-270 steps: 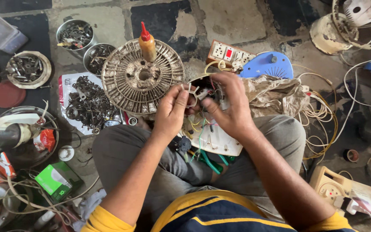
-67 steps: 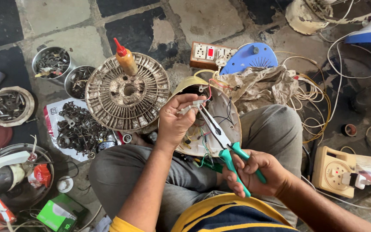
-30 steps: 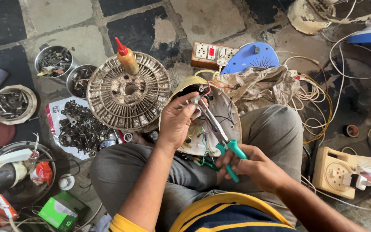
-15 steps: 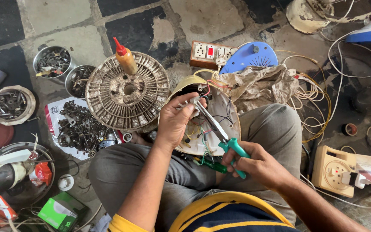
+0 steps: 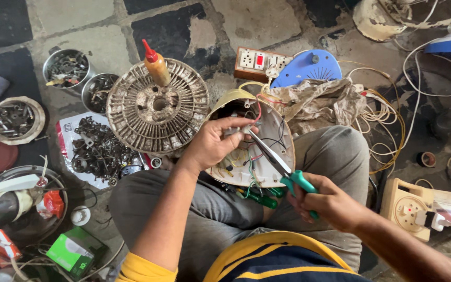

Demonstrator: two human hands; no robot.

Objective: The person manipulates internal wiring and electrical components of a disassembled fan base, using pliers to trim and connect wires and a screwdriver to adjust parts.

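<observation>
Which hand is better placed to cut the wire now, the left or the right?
Probably the right hand: it grips the green-handled pliers, whose tips reach the wire pinched by the left hand.

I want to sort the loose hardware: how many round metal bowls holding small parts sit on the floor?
2. One steel bowl sits at the upper left; a second bowl is just right of it, beside the round slotted disc. Clutter may hide others.
</observation>
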